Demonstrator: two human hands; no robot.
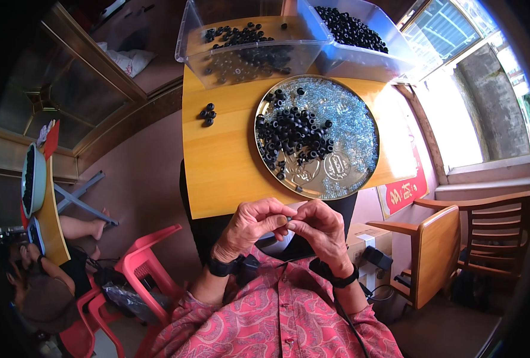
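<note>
My left hand (254, 225) and my right hand (320, 227) meet just off the table's near edge, fingertips pinched together around a tiny dark piece (289, 219). The fingers cover most of it, so its kind cannot be made out. Just beyond them lies a round, shiny metal tray (259, 156) on the yellow wooden table (217, 185). Small black ring-shaped parts (295, 132) are heaped on its left half. Tiny see-through bluish pieces (351, 128) spread over the right half and along the far side.
Two see-through plastic bins (259, 56) (360, 56) holding black parts stand at the table's far side. Several black parts (208, 114) sit left of the tray. Red plastic stools (152, 262) and another person (44, 292) are at left; wooden chairs (438, 256) at right.
</note>
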